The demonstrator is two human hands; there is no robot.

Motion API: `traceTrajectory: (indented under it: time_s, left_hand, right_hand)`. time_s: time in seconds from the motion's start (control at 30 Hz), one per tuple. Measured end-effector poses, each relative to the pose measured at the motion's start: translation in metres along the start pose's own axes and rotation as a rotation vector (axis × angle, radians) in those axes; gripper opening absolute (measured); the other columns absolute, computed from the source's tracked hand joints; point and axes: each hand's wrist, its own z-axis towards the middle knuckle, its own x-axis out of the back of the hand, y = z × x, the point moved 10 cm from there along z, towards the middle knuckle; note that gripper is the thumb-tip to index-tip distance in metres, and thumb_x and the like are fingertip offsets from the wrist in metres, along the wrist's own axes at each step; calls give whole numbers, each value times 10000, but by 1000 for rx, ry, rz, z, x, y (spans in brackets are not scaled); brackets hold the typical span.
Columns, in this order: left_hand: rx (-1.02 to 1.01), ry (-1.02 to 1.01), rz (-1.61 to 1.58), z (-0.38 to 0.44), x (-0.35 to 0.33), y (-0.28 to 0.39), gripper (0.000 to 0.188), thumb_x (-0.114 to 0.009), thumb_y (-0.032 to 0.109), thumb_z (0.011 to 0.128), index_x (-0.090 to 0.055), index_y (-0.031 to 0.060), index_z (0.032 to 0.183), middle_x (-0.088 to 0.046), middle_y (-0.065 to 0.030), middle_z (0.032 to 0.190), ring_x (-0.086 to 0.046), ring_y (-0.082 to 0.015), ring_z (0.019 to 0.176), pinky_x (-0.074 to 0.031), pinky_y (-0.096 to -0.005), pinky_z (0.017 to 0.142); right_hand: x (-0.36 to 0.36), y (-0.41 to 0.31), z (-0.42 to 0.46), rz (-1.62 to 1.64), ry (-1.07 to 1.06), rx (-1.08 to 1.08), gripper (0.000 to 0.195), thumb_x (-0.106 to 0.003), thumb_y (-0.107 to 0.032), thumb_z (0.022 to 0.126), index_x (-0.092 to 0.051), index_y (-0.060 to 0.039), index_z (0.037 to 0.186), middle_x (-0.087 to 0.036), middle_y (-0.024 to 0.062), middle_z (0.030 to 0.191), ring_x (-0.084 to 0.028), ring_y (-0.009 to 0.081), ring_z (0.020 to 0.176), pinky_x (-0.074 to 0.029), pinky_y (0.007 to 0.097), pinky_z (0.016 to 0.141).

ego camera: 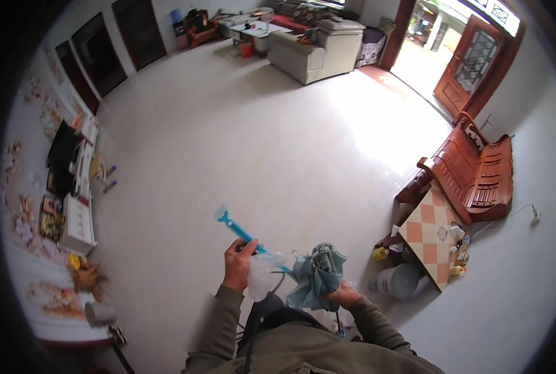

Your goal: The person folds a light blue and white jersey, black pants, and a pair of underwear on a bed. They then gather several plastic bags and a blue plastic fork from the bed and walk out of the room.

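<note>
My left hand [237, 270] is closed around a blue plastic stick [238, 230] with a ribbed shaft and a broad, pronged end that points up and left. A small dark object shows at its fingers; what it is I cannot tell. Crumpled clear plastic [259, 278] hangs against this hand and covers part of the stick. The stick's lower end reaches the grey-blue folded umbrella [322, 269], whose fabric is loosely bunched. My right hand [345, 295] grips the umbrella from below right, its fingers partly hidden by the cloth. A black cord [276, 286] loops between my hands.
To the right stand a checkered table [430, 222], a lidded bucket [399, 280] and a wooden bench [460, 159]. A white cabinet [79, 224] and a stool [101, 172] line the left wall. Beyond the tiled floor [240, 135] are a sofa [301, 58] and an open door [469, 65].
</note>
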Motion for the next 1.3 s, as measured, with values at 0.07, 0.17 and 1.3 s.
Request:
traceTrajectory:
  time_s: [0.07,0.17,1.3]
  left_hand:
    - [16,-13,13,43,-10,-2,128,-712,140,949,-678,18,932,-704,-52,865,-647,-112,753,-541,-286,692]
    - [-3,-65,133,126,-26,7,147,-731,162,946,-679,26,924,-690,-23,837,-617,-89,724,-517,-269,660]
    - [205,-376,545,746,-538,-59,283,-698,313,978,-676,34,1024,-695,-53,923,-605,-124,844,-479,-272,815]
  right_hand:
    - [17,7,30,86,52,-53,600,-782,-143,740,-607,6,1294,-683,124,1176,-629,217,1087,-501,362,978]
    - [43,-36,85,135,154,-40,573,-787,-145,731,-629,10,1260,-695,124,1158,-642,214,1072,-513,355,966]
    - [646,-158,306,796,1202,336,661,-700,107,731,-567,0,1369,-664,109,1288,-654,270,1148,-542,436,985]
